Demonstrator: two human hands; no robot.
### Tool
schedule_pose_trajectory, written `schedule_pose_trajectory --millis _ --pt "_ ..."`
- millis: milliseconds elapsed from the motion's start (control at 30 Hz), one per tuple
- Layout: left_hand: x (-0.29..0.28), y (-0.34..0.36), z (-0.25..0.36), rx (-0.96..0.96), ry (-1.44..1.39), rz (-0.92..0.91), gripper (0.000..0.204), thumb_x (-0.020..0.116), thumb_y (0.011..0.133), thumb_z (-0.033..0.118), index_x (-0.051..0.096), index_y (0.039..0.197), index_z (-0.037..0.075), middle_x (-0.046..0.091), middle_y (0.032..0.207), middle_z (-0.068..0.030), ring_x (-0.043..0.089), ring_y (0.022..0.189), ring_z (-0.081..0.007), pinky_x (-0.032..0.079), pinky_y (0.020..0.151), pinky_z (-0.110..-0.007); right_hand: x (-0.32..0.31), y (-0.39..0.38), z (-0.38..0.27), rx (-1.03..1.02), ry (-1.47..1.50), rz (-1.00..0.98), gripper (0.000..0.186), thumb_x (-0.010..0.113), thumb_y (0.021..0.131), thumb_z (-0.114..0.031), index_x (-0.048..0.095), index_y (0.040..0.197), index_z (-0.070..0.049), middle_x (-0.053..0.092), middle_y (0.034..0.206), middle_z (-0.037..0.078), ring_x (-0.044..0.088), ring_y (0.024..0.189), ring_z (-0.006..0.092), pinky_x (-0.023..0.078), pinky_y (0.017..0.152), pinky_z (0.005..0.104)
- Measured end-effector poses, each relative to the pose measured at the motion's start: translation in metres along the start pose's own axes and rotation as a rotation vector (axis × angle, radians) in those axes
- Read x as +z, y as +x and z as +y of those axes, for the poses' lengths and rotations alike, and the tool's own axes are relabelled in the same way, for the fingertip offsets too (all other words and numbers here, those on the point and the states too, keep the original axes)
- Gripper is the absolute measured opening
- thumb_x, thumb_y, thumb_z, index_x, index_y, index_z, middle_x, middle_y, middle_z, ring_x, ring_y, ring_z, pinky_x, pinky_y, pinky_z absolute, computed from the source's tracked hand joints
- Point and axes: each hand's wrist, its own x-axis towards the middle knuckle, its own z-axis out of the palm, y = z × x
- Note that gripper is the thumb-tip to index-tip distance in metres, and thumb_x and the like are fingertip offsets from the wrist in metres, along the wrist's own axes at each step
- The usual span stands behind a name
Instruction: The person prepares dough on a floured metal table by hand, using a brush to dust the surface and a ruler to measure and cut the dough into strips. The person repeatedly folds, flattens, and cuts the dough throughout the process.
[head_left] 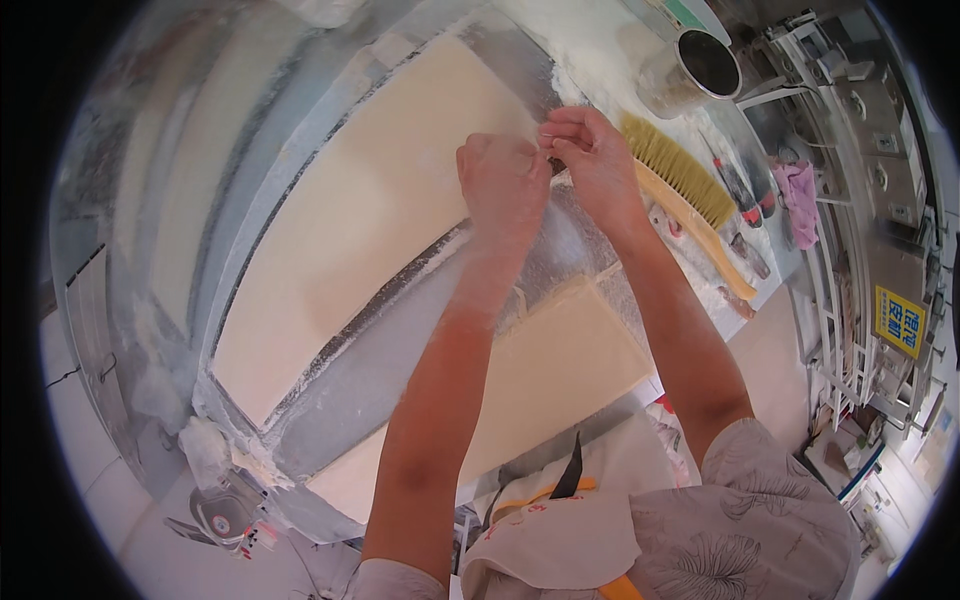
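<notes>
Above the right end of a long, pale, floury dough sheet point(350, 220), my two hands are close together. My left hand point(503, 185) is closed with its fingers curled in, and whatever they may hold is hidden. Fingertips and thumb are drawn together on my right hand point(597, 165); anything between them is too small to make out. A second dough sheet point(560, 365) lies nearer to me, under my forearms. Just right of my right hand rests a bench brush point(690, 190) with yellowish bristles and a wooden handle.
Loose white flour point(590, 45) covers the far right of the table beside a metal canister point(705, 65). Red-and-black handled tools point(740, 190) lie beyond the brush. A pink cloth point(797, 203) hangs from a metal rack at right. A scale-like device point(222, 515) stands at lower left.
</notes>
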Motion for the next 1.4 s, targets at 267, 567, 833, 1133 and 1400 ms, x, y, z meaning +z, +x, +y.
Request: schedule_pose_trajectory --millis 267,567,833,1133,1400 --pt "-0.046 0.012 0.011 -0.422 -0.502 0.029 0.015 0.077 0.094 0.009 0.072 0.106 0.002 0.078 0.104 -0.0083 0.073 0.092 -0.0159 0.056 0.083 -0.03 0.03 0.029 -0.059 0.311 -0.184 -0.101 0.049 0.074 0.097 -0.042 0.07 0.109 0.005 0.075 0.091 0.012 0.072 0.087 0.018 0.06 0.078 0.033" --pt "-0.111 -0.054 -0.062 -0.436 -0.593 0.183 0.017 0.07 0.097 0.001 0.07 0.114 0.001 0.076 0.115 -0.0068 0.071 0.105 -0.0156 0.057 0.09 -0.031 0.092 0.061 -0.019 -0.381 -0.633 0.025 0.034 0.071 0.093 -0.031 0.072 0.107 0.0 0.074 0.094 0.023 0.075 0.091 0.0389 0.058 0.082 0.049" --pt "-0.234 -0.064 -0.188 -0.582 -1.423 0.425 0.021 0.065 0.098 0.003 0.066 0.119 0.002 0.072 0.122 -0.0069 0.068 0.107 -0.0182 0.056 0.091 -0.034 0.352 -0.168 -0.076 -0.774 -0.663 -0.803 0.025 0.068 0.097 -0.024 0.066 0.117 -0.008 0.075 0.095 0.017 0.074 0.096 0.0356 0.059 0.082 0.0507" --pt "-0.409 -0.18 -0.3 -0.454 -1.405 0.711 0.013 0.065 0.097 0.006 0.066 0.111 0.005 0.069 0.111 -0.0058 0.066 0.098 -0.0186 0.054 0.084 -0.035 0.288 -0.339 0.025 0.685 0.223 -0.696 0.026 0.059 0.109 -0.018 0.066 0.125 0.002 0.073 0.108 0.013 0.072 0.1 0.0225 0.057 0.091 0.036" --pt "-0.574 -0.415 -0.334 -0.542 -1.044 0.992 0.007 0.064 0.096 0.009 0.066 0.103 0.008 0.067 0.102 -0.0048 0.065 0.089 -0.0189 0.052 0.077 -0.036 0.568 -0.471 0.055 1.054 1.354 -0.669 0.03 0.058 0.105 -0.004 0.06 0.133 0.007 0.067 0.131 0.02 0.068 0.118 0.0311 0.057 0.104 0.0438"
